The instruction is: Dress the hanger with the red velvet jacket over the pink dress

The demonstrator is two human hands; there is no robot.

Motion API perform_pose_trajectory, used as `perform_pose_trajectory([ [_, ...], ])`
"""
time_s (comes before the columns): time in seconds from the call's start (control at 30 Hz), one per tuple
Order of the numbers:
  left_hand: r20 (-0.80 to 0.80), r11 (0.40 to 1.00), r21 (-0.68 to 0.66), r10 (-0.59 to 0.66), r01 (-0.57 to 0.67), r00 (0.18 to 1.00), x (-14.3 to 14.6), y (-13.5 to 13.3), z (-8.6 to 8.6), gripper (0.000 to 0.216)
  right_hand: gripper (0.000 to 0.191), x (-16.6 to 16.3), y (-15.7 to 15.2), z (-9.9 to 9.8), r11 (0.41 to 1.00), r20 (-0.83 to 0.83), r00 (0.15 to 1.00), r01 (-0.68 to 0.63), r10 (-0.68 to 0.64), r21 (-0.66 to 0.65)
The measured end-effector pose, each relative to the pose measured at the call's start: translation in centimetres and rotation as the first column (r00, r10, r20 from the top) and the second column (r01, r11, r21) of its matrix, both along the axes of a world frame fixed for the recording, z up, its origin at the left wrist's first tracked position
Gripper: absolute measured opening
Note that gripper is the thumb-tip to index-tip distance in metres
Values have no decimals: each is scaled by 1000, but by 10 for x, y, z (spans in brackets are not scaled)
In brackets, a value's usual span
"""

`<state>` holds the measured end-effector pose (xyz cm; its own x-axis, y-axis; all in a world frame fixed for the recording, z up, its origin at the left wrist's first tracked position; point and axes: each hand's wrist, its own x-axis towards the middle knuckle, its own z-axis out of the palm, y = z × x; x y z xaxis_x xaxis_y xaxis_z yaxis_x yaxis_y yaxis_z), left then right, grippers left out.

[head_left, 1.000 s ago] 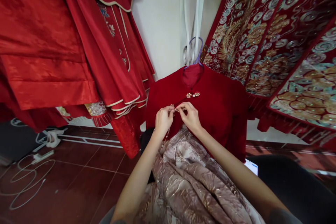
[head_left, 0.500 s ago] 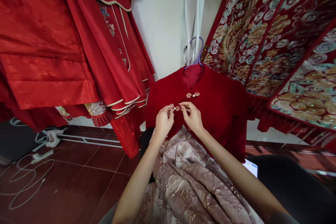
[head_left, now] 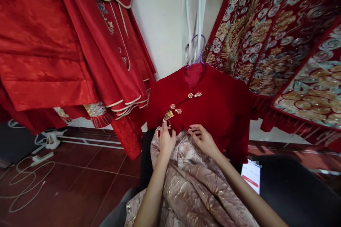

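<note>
While reaching low on the front of the red jacket, holds the right hand bent toward a small flower ornament near the lower edge, fingertips right at it; too small to tell whether pinching or just touching. Has the left hand loosely curled below the gold tassel, fingertips among its strands; again, cannot tell whether gripping. Just above, shows one pearl flower pair sitting together on the chest, then another, the collar pair, neatly lined up: to judge by looks, both done up. Leaves the lowest spot, there by the right fingertips, as seemingly unfinished, with no joined pair visible. Below, meets shiny patterned fabric across the lap. Up top, hangs from a purple hanger against the wall. Farther out, takes in a lit phone on the right, and beyond it embroidered garments.
</note>
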<state>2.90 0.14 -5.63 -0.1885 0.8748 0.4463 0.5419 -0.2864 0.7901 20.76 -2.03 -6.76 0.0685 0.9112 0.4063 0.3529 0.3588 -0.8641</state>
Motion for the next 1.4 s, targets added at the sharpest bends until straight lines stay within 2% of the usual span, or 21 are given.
perform_pose_trajectory([
  [0.1, 108, 999, -33, 25, -22, 994, -13, 11, -4, 51, 28, -4, 1, 2, 999, -81, 996, -25, 22, -31],
  [0.17, 220, 998, -40, -48, 59, 974, -15, 15, -7, 49, 27, -5, -1, 3, 999, -95, 995, -43, 40, -27],
  [0.27, 393, 980, 5, -184, 198, 901, -10, 16, -12, 44, 21, -3, -3, 3, 999, -62, 998, -26, 25, -30],
  [0.4, 539, 973, 61, -219, 221, 814, -2, 15, -14, 30, 20, -4, -6, 10, 998, -50, 998, -34, 32, -45],
  [0.53, 541, 970, 33, -222, 243, 811, -4, 17, -8, 20, 19, -18, -5, 27, 995, -38, 994, -102, 103, 19],
  [0.67, 570, 968, 14, -214, 252, 793, -5, 20, -3, 22, 18, -37, 8, 39, 994, -5, 999, -47, 48, 102],
  [0.87, 625, 967, -12, -193, 256, 757, -4, 25, 2, 20, 18, -48, 33, 32, 992, 34, 999, 21, -25, 128],
  [1.03, 630, 967, 0, -197, 254, 751, -2, 24, 5, 21, 18, -49, 33, 29, 990, 41, 998, 35, -40, 134],
  [1.4, 526, 963, -5, -227, 270, 819, -9, 24, 10, 17, 18, -56, 33, 25, 986, -21, 998, 58, -56, 156],
])
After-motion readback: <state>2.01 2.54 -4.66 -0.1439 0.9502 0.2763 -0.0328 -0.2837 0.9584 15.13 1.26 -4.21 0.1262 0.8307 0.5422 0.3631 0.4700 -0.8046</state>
